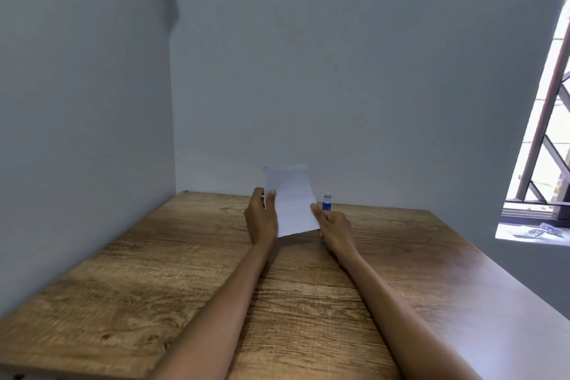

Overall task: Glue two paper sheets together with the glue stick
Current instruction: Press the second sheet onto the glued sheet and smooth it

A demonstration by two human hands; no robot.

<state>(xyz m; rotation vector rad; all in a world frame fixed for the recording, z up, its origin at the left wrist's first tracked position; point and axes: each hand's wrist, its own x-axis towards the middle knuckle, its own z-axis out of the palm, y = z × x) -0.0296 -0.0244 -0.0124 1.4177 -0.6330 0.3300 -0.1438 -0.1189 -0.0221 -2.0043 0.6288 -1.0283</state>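
Bare grey walls frame the wooden table (191, 271) where you lift the paper (291, 200) upright, left hand (261, 219) pinching one edge, right hand (334, 228) the other, likely to square the sheets. Your glue stick (327, 201) stands capped just beyond, within reach.

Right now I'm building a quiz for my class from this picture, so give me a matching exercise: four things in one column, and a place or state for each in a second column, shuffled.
Things:
1. paper
2. glue stick
3. left hand
4. table

Places or states:
A. stands upright near the far edge
B. held up off the wood by both hands
C. wood-grain top under both arms
D. has a grip on the sheet's left edge

Pairs: 1-B, 2-A, 3-D, 4-C
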